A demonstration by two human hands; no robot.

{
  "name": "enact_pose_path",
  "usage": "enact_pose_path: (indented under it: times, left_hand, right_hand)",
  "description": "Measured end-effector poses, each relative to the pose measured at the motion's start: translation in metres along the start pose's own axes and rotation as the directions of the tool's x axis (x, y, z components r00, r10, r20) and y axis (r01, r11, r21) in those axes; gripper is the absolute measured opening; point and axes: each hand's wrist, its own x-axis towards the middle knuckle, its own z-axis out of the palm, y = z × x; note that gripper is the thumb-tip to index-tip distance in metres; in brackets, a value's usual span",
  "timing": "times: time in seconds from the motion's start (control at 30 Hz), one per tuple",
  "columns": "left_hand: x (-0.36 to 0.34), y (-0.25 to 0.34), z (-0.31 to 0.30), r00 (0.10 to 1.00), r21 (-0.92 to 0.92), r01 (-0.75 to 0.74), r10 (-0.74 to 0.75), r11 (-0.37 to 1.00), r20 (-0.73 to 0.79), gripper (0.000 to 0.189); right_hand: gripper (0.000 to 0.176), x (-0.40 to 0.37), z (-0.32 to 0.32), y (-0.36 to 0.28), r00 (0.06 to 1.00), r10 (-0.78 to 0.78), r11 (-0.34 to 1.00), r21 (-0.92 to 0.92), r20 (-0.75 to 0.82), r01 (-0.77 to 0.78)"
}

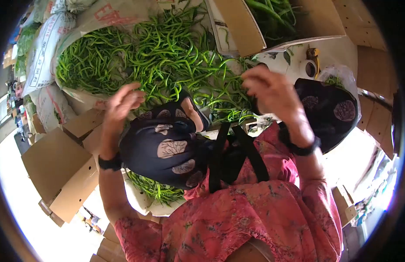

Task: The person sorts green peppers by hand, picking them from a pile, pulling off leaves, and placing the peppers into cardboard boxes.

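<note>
Half-open and blurred, the left hand (123, 103) and right hand (272, 89) hover by green chillies (165, 52), spread far left to middle, probably for easy reach; the carton (239, 26) contains more.

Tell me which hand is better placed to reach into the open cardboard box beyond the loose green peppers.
Right, I'd judge. The right hand is raised just on the near side of the box, while the left hand is farther off, beside the loose peppers.

Open sack (88, 22) — red "E", perhaps; white sack (48, 47) — blue print, unreadable.
</note>
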Motion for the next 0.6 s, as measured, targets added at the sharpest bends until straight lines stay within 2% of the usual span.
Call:
enact_pose_path:
  times: [0.03, 0.1, 0.13, 0.17, 0.2, 0.23, 0.3, 0.33, 0.4, 0.43, 0.47, 0.53, 0.6]
  left_hand:
    - [0.024, -0.054, -0.005, 0.993, 0.059, -0.068, 0.061, 0.996, 0.103, 0.037]
    - [0.061, -0.133, 0.01, 0.967, 0.349, -0.228, 0.171, 0.909, 0.188, 0.034]
    - [0.083, -0.172, 0.033, 0.909, 0.362, -0.417, 0.377, 0.834, 0.178, 0.033]
    - [0.102, -0.194, 0.061, 0.806, 0.376, -0.584, 0.568, 0.719, 0.166, 0.032]
    - [0.106, -0.174, 0.083, 0.829, 0.47, -0.544, 0.531, 0.695, 0.174, 0.036]
    - [0.107, -0.15, 0.106, 0.853, 0.558, -0.498, 0.49, 0.664, 0.178, 0.039]
    - [0.135, -0.141, 0.142, 0.677, 0.63, -0.63, 0.719, 0.454, 0.159, 0.048]
    - [0.146, -0.133, 0.156, 0.719, 0.668, -0.592, 0.669, 0.45, 0.187, 0.05]
    - [0.169, -0.136, 0.175, 0.767, 0.702, -0.547, 0.609, 0.456, 0.202, 0.052]
    - [0.183, -0.149, 0.187, 0.724, 0.738, -0.571, 0.644, 0.36, 0.247, 0.054]
    - [0.195, -0.163, 0.197, 0.677, 0.764, -0.591, 0.674, 0.257, 0.297, 0.056]
    - [0.206, -0.167, 0.202, 0.683, 0.753, -0.601, 0.662, 0.268, 0.309, 0.052]
    - [0.213, -0.167, 0.204, 0.757, 0.72, -0.588, 0.565, 0.369, 0.329, 0.041]
  right_hand:
    - [0.018, 0.015, 0.016, 0.046, 0.997, -0.032, 0.986, -0.162, 0.07, 0.043]
    - [0.017, 0.045, 0.037, 0.126, 0.996, -0.039, 0.902, -0.425, 0.083, 0.071]
    - [0.017, 0.056, 0.043, 0.153, 0.996, -0.02, 0.899, -0.434, 0.089, 0.057]
    - [0.017, 0.067, 0.047, 0.175, 0.997, -0.012, 0.843, -0.535, 0.072, 0.049]
    - [0.018, 0.073, 0.05, 0.192, 0.998, -0.005, 0.774, -0.631, 0.057, 0.04]
    - [0.018, 0.076, 0.054, 0.202, 0.998, 0.017, 0.766, -0.642, 0.067, 0.03]
    - [0.022, 0.086, 0.067, 0.217, 0.999, -0.023, 0.742, -0.669, 0.04, 0.044]
    - [0.022, 0.091, 0.076, 0.229, 0.999, -0.015, 0.739, -0.673, 0.046, 0.042]
    - [0.032, 0.098, 0.095, 0.25, 0.987, -0.087, 0.596, -0.787, 0.137, 0.162]
    - [0.037, 0.097, 0.105, 0.229, 0.984, 0.012, 0.455, -0.878, 0.177, 0.152]
    - [0.037, 0.097, 0.113, 0.231, 0.983, 0.023, 0.45, -0.88, 0.183, 0.153]
    - [0.016, 0.099, 0.123, 0.24, 0.975, -0.14, 0.34, -0.916, 0.174, 0.212]
    - [0.017, 0.102, 0.122, 0.241, 0.966, -0.149, 0.337, -0.908, 0.211, 0.25]
